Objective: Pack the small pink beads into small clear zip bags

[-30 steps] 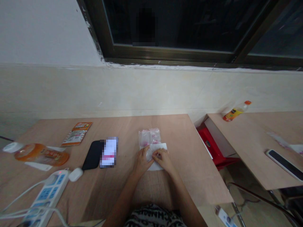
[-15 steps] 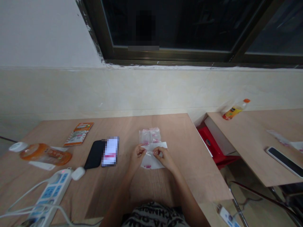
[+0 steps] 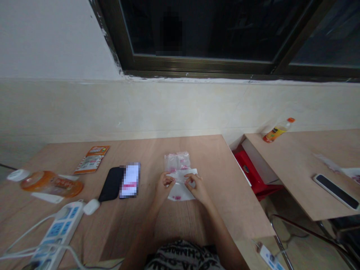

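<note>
My left hand [image 3: 163, 186] and my right hand [image 3: 197, 186] are over a white sheet of paper [image 3: 185, 195] on the table. Thumb and fingers of both are pinched at the two sides of what looks like a small clear plastic bag [image 3: 180, 177]; its edges are hard to make out. A cluster of small pink-red pieces [image 3: 176, 197] lies on the paper's near part. Just beyond the hands are clear plastic bags [image 3: 176, 160] with similar pink-red bits, side by side and touching the paper's far edge.
Left of my hands lie a lit phone [image 3: 130, 180], a black flat case [image 3: 111, 183], an orange packet [image 3: 92, 159], an orange drink bottle [image 3: 53, 183] on its side, a white charger [image 3: 91, 206] and a power strip [image 3: 57, 234] with cables. A second table [image 3: 298, 168] stands right.
My right hand has shifted slightly away from my left, and its fingers have curled into a rounder pinch. My left hand stays nearly in place. The whole view has moved a little.
</note>
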A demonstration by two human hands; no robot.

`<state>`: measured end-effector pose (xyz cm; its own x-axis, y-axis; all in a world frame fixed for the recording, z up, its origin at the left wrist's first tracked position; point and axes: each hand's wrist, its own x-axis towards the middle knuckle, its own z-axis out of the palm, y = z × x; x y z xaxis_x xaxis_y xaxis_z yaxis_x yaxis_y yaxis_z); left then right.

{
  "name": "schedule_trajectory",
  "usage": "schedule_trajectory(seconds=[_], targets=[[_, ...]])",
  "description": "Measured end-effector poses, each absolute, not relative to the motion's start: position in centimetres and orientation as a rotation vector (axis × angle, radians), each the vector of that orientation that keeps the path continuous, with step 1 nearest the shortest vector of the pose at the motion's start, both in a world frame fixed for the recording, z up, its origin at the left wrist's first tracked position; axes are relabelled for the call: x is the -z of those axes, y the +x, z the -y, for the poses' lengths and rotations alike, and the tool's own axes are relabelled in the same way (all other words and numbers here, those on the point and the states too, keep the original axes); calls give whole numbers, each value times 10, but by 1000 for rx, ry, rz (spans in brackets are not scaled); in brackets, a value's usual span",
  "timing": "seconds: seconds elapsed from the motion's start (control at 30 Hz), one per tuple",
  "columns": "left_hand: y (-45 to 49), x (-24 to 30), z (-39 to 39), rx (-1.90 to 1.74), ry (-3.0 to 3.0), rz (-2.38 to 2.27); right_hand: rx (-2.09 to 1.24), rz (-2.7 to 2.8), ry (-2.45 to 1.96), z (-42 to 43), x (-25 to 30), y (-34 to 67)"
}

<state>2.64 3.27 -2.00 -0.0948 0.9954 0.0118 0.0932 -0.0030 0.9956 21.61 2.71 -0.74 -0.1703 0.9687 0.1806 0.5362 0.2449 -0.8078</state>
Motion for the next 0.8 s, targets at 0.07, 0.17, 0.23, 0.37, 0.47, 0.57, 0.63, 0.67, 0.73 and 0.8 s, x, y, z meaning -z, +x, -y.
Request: schedule_trajectory(seconds=[0.07,0.17,0.23,0.37,0.47,0.57,0.63,0.67,0.73,0.8], targets=[[27,20,-34,-1231,1205,-1336,-798,1822,-1347,-28,8,217],[29,23,-35,-1225,1182,-1329,-799,1819,-1315,-30,9,215],[31,25,-35,-1227,1180,-1315,-796,1805,-1310,-31,9,213],[33,26,-36,-1237,1167,-1277,-787,1801,-1316,-32,10,212],[32,25,-37,-1212,1125,-1246,-809,1804,-1282,-33,8,213],[32,22,-37,-1179,1111,-1213,-861,1801,-1246,-33,6,212],[33,21,-37,-1179,1133,-1217,-873,1793,-1234,-33,5,210],[34,20,-36,-1194,1148,-1227,-865,1783,-1229,-33,4,208],[36,19,-36,-1245,1172,-1247,-834,1758,-1221,-33,3,206],[38,17,-35,-1296,1181,-1248,-812,1737,-1214,-34,2,205]])
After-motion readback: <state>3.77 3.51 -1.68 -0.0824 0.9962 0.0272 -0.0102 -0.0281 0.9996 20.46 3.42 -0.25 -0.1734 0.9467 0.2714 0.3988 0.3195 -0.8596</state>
